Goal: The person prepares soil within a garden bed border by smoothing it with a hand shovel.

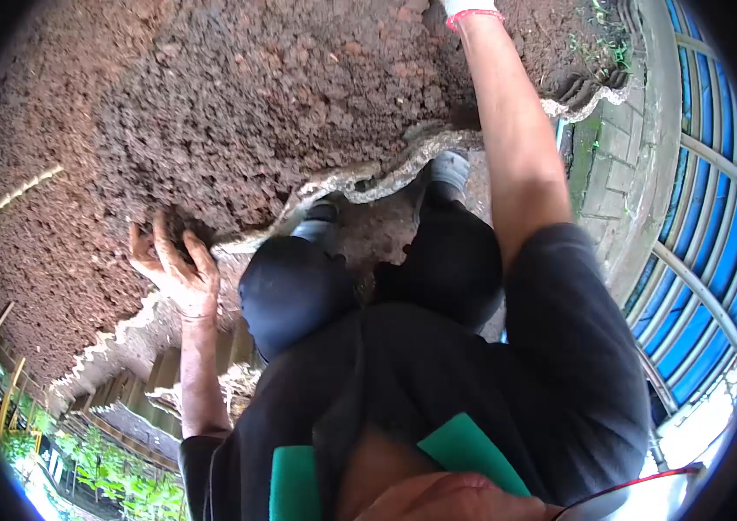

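Note:
My bare left hand (175,267), smeared with dirt, rests at the near border of a bed of dark, crumbly soil (238,113). Its fingers are apart and bent, and the tips touch the soil; nothing shows in its grasp. At the top edge of the view, my right hand (472,7) reaches over the bed in a white glove with a red cuff. Only the cuff end is visible, so its fingers and anything they hold are out of frame. A wavy, corrugated edging (377,181) borders the soil between my arms.
My knees (299,286) are bent close to the edging, with my shoes (449,169) right against it. To the right run a paved strip (616,165) and a blue barred fence (703,234). Green plants (121,473) grow at lower left. A pale stick (8,204) lies at the left.

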Available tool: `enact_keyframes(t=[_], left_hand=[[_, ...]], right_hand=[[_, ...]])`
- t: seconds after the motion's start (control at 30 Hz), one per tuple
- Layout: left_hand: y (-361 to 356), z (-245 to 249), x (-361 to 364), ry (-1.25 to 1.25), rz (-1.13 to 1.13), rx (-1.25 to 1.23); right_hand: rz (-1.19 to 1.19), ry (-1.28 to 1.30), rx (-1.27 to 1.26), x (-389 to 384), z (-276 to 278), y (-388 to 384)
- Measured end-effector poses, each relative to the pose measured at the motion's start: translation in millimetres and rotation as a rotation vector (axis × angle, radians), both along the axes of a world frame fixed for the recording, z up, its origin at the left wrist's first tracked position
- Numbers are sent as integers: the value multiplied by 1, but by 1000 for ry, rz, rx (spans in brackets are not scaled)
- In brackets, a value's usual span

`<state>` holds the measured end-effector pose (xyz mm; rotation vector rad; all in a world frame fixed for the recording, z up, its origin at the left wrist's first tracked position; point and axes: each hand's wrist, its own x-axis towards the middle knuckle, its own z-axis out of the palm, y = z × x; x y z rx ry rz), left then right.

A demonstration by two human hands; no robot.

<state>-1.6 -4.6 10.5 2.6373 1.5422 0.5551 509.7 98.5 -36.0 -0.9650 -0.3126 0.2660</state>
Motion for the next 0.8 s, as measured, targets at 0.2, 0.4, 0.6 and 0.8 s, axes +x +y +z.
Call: enact_keyframes(t=[0.2,0.4,0.6,0.8], left_hand=[[-1,-1,2,-66,39,-6],[3,1,-1,33,-38,-17],[-3,8,-8,-13,-27,-27],[-1,4,-1,-59,44,-84]], right_hand=[[380,31,-31,-72,75,-75],[270,-267,87,-54,142,-51],[196,76,42,-37,-17,-25],[243,-372,136,-51,127,-53]])
